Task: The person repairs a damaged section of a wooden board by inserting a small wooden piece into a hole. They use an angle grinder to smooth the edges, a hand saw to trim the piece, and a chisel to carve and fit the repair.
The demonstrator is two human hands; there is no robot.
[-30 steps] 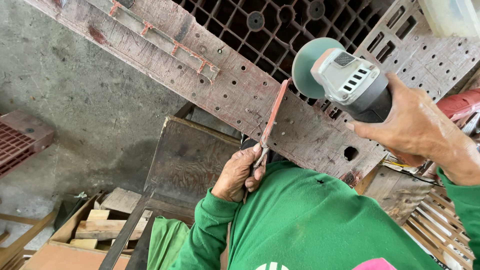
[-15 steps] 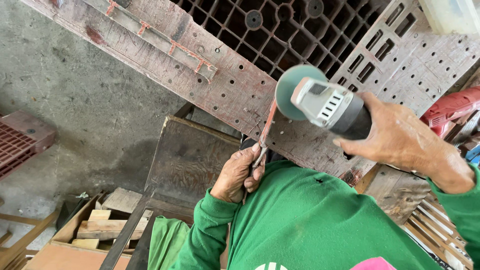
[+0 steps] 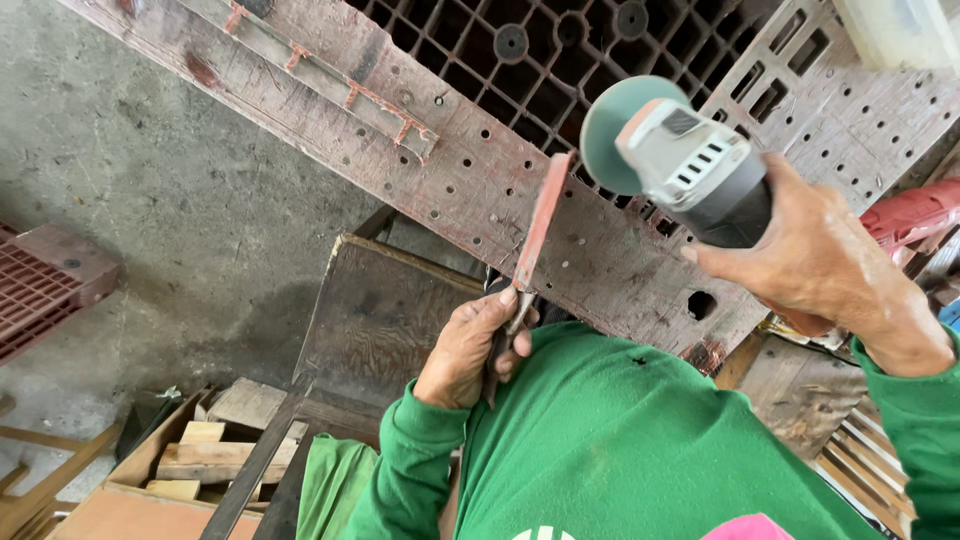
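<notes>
left hand fist-wrapped round red flat blade, upright | right hand clamped on angle grinder, disc just beside blade tip | perforated board behind

Rough grey concrete floor in flat daylight, long worn perforated panel with reddish paint stains running diagonally, dark grid-patterned plastic pallet behind it, red slatted plastic crate at left, wooden box of timber offcuts below

Single head-worn view, steeply downward and close over the hands, perforated panel and concrete floor beyond.
</notes>
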